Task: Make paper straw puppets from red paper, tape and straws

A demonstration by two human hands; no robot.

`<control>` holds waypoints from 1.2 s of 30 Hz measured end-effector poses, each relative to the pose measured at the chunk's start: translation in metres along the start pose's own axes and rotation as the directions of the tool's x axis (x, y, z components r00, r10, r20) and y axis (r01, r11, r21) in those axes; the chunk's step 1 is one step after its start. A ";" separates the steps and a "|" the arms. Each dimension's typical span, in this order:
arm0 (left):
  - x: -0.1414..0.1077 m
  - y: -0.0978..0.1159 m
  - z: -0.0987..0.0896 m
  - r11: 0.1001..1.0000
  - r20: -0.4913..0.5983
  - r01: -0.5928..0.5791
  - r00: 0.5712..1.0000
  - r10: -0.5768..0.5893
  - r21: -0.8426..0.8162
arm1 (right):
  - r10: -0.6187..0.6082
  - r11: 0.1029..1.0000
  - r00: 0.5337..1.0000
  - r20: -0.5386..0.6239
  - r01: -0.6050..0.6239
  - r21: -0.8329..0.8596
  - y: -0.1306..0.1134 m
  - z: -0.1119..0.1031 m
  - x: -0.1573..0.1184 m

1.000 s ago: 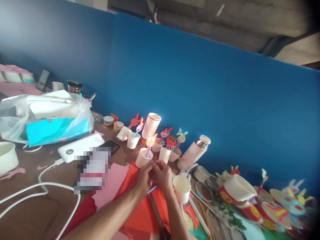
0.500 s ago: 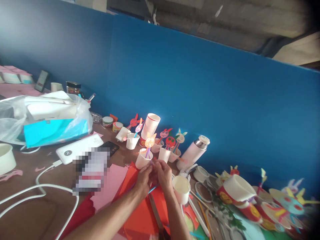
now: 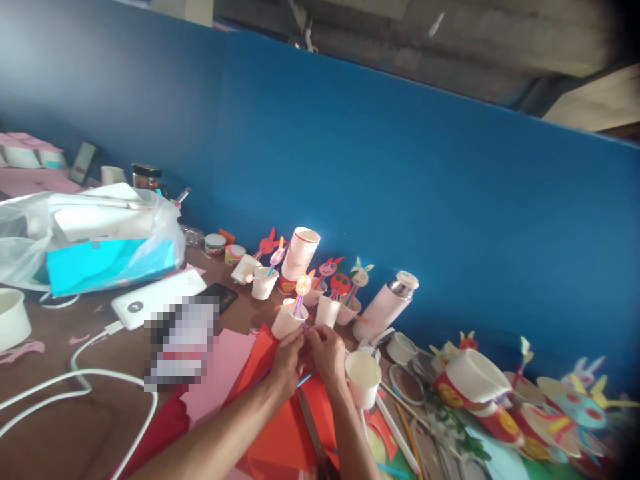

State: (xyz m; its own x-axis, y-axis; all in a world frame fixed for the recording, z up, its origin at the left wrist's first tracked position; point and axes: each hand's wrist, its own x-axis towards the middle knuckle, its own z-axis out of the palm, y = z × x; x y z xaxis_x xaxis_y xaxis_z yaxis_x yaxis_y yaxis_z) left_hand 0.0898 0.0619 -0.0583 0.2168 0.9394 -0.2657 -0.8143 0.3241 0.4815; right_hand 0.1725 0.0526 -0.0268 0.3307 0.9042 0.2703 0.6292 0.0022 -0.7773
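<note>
Purple sliver (image 3: 305, 327) shows where the fingers (image 3: 320, 335) of the left hand (image 3: 289, 357) and right hand (image 3: 327, 350) meet, both sets pinched together on it, most of it hidden; a blue strip (image 3: 304, 380) pokes out below, at six o'clock over red paper (image 3: 280, 433); a white cup (image 3: 288, 323) holding an orange-faced figure (image 3: 303, 284) stands at eleven, a flask (image 3: 383, 310) at two on the bench (image 3: 50, 427)

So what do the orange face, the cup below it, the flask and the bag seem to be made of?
Orange face: probably paper or card, flat, matte-looking, with cut-out ears.
Cup: likely paper, matte white, thin-walled.
Flask: shiny silver collar suggests metal; smooth pale body could be painted metal or plastic.
Bag: looks like plastic film, translucent and crumpled.
</note>
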 end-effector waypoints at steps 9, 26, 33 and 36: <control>-0.001 0.001 0.001 1.000 -0.004 -0.012 1.000 0.012 0.020 | -0.061 0.996 0.997 -0.046 0.058 -0.066 0.000 0.005 -0.002; -0.010 0.006 0.014 0.949 0.122 0.105 0.982 -0.146 0.297 | -0.034 0.999 0.985 -0.168 0.032 -0.015 -0.012 -0.008 0.000; -0.011 0.044 0.023 0.879 0.249 -0.195 0.964 0.091 0.435 | 0.017 0.996 0.978 -0.207 0.001 0.086 -0.011 -0.015 0.005; -0.006 0.071 0.024 0.830 0.267 -0.369 0.924 0.276 0.419 | 0.042 0.993 0.978 -0.205 -0.017 0.121 -0.010 -0.015 0.004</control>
State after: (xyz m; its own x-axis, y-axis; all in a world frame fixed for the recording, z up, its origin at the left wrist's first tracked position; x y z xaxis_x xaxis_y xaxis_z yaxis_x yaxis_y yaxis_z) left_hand 0.0439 0.0817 -0.0022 0.1193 0.9867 0.1100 -0.5296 -0.0304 0.8477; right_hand 0.1785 0.0501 -0.0096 0.4936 0.7969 0.3484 0.5340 0.0385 -0.8446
